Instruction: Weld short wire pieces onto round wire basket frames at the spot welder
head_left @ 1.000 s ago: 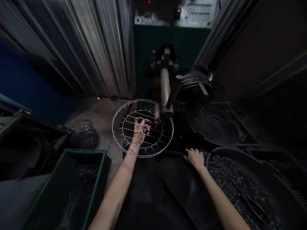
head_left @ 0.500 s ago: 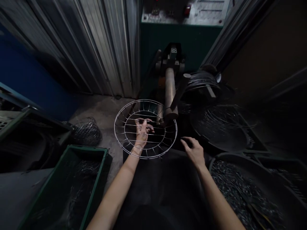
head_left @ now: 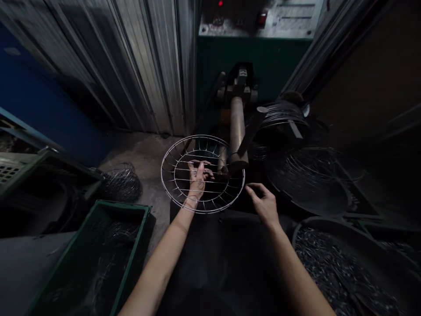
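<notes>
A round, shallow wire basket (head_left: 177, 201) is in front of me, its outer ring, inner ring and parallel bottom wires all showing. My left hand (head_left: 198, 177) is at its bottom wires, fingers curled round them and partly hidden behind them. The basket's far right side is against a worn metal cylinder arm (head_left: 237, 127) of the machine; whether they touch, I cannot tell. Just off the right rim, my right hand (head_left: 265, 204) has thumb and forefinger pinched together. Anything between those fingertips is too small or dark to make out.
A green crate (head_left: 131, 254) with wire pieces stands at lower left, beside a wire bundle (head_left: 123, 182). At right are a round tub (head_left: 345, 263) of small metal pieces and a basin (head_left: 309, 184) of wire rings. A control panel (head_left: 243, 24) with a red light is above.
My right hand has come closer to the basket's right rim, its thumb and forefinger nearer together. My left hand keeps its grip on the basket. The whole view has shifted slightly.
</notes>
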